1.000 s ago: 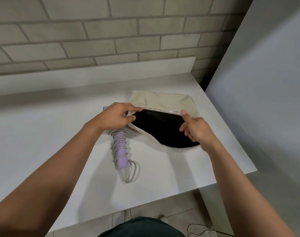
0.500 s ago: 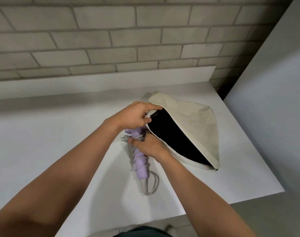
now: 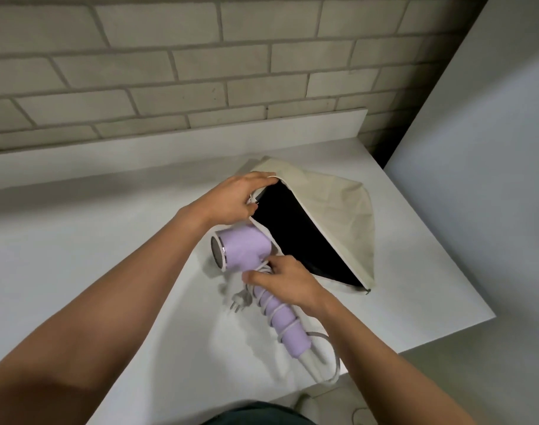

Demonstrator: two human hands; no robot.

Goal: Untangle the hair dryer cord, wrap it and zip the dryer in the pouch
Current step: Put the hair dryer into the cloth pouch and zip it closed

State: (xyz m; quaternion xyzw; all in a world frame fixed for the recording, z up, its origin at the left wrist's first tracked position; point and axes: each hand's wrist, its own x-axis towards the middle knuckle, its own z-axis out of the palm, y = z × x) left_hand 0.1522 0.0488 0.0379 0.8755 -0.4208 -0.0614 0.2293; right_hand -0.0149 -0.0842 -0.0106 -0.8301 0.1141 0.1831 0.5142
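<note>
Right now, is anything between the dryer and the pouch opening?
Nothing visible. The left hand holds the pouch mouth open, its dark inside looks bare, and the right hand grips the hair dryer beside the lower edge. The loose plug might snag.

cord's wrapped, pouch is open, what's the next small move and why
Probably slide the hair dryer head first into the pouch with the right hand. The cord is already wound round the handle, the right hand grips it there, the left hand holds the pouch's upper edge up so its mouth gapes, and the dryer lies just outside.
</note>
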